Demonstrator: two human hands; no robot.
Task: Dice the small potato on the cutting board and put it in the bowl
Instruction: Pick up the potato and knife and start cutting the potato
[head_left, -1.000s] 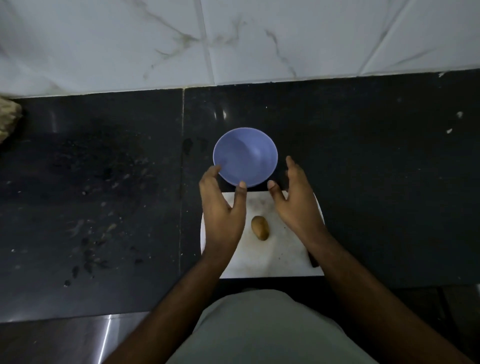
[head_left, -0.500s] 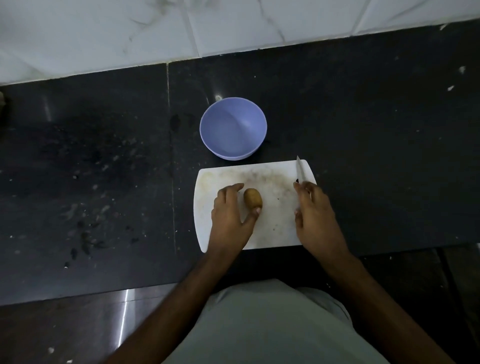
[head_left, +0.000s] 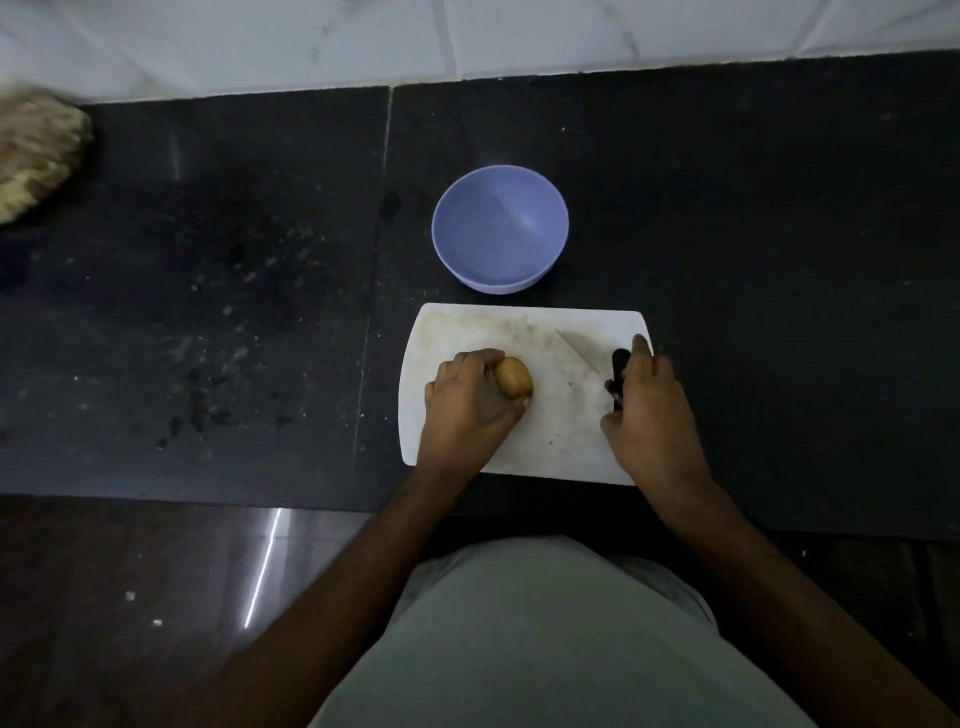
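The small potato sits whole on the cutting board, near the board's left edge. The left hand holds it with curled fingers. The right hand grips the knife by its dark handle at the board's right edge, with the blade lying flat and pointing toward the potato. The bowl waits just past the board's far edge. The potato is round, so it could roll when cut, and the blade might slip toward the fingers.

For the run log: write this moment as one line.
left hand holds potato | right hand grips knife | potato uncut | bowl empty
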